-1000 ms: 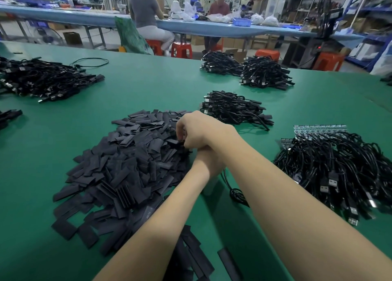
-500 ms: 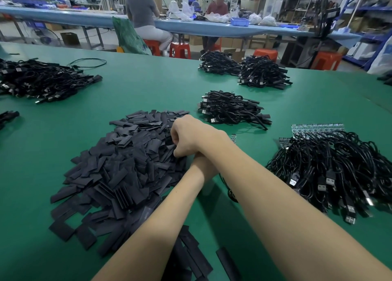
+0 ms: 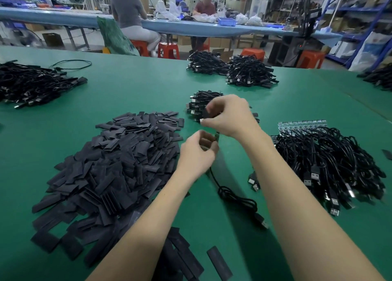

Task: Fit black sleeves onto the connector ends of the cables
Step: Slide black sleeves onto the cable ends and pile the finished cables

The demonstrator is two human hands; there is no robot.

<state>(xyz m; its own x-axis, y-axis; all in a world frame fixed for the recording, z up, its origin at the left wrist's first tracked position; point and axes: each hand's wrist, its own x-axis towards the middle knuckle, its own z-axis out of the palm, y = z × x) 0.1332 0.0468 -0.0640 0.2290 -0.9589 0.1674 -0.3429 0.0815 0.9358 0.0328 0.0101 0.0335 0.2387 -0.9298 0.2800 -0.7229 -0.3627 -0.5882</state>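
Observation:
A big heap of flat black sleeves [image 3: 110, 164] lies on the green table [image 3: 137, 90], left of my hands. My right hand [image 3: 229, 116] is raised above the table and pinches a single black sleeve [image 3: 206, 113] between thumb and fingers. Below it, my left hand [image 3: 198, 151] curls around the connector end of a black cable [image 3: 235, 198]; the cable trails down to the table and ends in a USB plug [image 3: 263, 222]. A large pile of bare cables [image 3: 331, 162] lies at the right.
A small cable bundle [image 3: 199, 104] sits just behind my right hand. More cable piles lie at the far middle [image 3: 248, 73] and far left [image 3: 31, 83]. Loose sleeves [image 3: 219, 263] lie near the front edge. Small circuit boards [image 3: 301, 125] sit behind the right pile. People sit at a blue bench behind.
My right hand has lifted off the sleeve heap, moving right with one sleeve. My left hand, earlier hidden under the right wrist, is now in view holding the cable end.

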